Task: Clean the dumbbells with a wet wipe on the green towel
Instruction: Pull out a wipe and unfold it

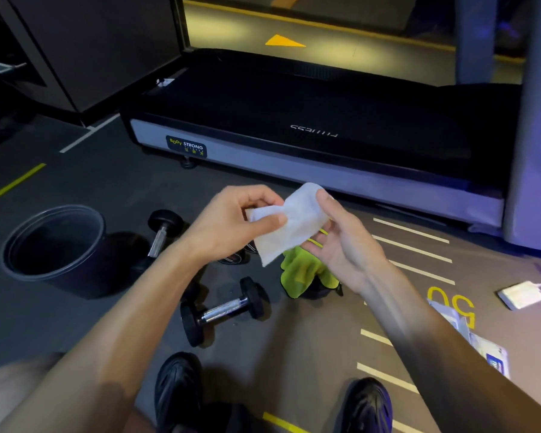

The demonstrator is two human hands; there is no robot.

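Note:
A white wet wipe (289, 226) is held up in front of me by both hands. My left hand (231, 223) pinches its left edge between thumb and fingers. My right hand (341, 235) grips its right side, thumb on top and palm open beneath. Under the wipe, a crumpled green towel (303, 271) lies on the floor. One black dumbbell with a chrome handle (224, 309) rests on the floor left of the towel. A second dumbbell (161, 231) lies farther back, partly hidden by my left forearm. A further dark weight near the towel is mostly hidden by my hands.
A dark round bin (55, 245) stands at the left. A treadmill base (294, 145) runs across the back. A wipe packet (481, 342) lies at the right behind my right forearm, and a white charger block (520, 295) beyond it. My black shoes (177, 392) are at the bottom.

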